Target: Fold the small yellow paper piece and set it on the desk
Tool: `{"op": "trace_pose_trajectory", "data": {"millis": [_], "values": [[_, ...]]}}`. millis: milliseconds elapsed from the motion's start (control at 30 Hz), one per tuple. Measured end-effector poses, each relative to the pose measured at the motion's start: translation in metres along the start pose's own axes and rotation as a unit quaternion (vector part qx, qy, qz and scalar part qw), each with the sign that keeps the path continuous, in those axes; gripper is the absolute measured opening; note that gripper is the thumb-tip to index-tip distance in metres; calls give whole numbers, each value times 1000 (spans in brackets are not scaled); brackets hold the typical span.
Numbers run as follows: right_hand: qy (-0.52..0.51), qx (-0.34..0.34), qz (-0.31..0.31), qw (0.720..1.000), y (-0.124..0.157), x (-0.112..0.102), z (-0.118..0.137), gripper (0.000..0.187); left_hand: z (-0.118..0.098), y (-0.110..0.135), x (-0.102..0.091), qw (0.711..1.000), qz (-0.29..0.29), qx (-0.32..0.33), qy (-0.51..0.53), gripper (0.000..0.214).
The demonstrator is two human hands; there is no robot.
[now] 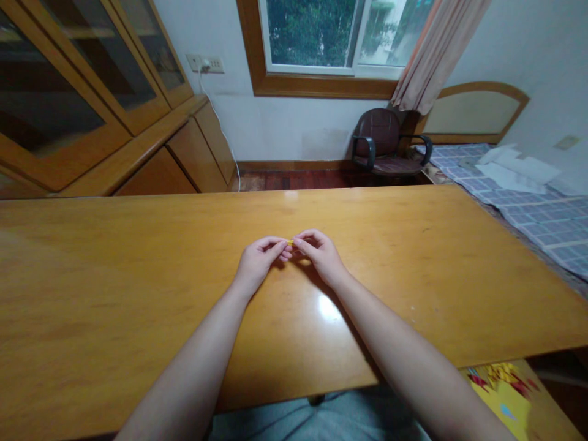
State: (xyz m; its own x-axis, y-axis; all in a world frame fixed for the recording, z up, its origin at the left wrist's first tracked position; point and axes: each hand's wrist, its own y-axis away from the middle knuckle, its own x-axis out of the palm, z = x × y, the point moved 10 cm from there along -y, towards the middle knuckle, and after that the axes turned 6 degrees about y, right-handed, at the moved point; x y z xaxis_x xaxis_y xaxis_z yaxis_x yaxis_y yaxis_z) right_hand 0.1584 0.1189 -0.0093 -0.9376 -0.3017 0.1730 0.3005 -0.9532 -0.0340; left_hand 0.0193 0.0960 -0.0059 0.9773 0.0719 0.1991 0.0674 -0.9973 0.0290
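Observation:
A small yellow piece (290, 242) is pinched between my two hands just above the wooden table (151, 294). It is too small and too covered by fingers for me to tell its kind. My left hand (260, 257) grips its left end between thumb and forefinger. From the other side, my right hand (321, 253) holds the right end the same way. The fingertips of both hands nearly meet around it.
Below the table's right front edge, a surface holds yellow sheets (503, 404) and red and yellow pieces (503, 372). Beyond the table stand an office chair (379, 131), a wooden cabinet (156, 153) at left and a bed (542, 214) at right.

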Motion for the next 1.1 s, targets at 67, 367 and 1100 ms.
{"op": "trace_pose_trajectory", "data": {"millis": [67,367,1100], "values": [[-3,-1,-5,1000,-1,-1,0,26,1,0,0,1000,2,-3,8,35],[6,-4,-25,1000,-3,-6,-1,28,11,-1,0,999,14,-24,43,36],[51,-17,-47,997,-2,-8,5,35,17,1,6,996,44,-54,56,32]]}}
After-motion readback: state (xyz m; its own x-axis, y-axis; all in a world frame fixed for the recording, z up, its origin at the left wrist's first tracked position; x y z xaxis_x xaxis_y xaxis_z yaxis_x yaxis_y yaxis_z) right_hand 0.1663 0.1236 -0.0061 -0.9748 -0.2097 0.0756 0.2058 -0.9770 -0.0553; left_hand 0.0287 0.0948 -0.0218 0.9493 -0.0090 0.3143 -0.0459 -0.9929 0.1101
